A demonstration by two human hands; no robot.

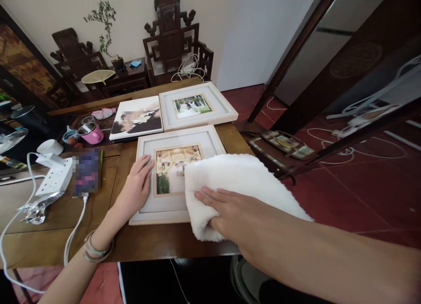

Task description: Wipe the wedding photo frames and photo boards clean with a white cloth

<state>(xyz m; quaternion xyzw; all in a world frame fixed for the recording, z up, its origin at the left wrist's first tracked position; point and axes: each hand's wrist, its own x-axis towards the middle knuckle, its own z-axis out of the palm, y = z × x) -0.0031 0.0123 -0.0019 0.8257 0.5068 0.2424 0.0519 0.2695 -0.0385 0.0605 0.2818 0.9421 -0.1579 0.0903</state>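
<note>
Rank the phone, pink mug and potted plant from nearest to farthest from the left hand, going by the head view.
Nearest to the left hand first:
1. Phone, just to its left
2. Pink mug, beyond the phone
3. Potted plant, far back

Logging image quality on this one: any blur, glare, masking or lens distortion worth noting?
Head view: wide-angle distortion stretches the right forearm toward the lower right corner; same view, pixelated blocks mask part of the portrait print and the cabled device; same view, lighting is soft, the white cloth shows its pile, and no strong glare hides the visible part of the framed photo.
</note>
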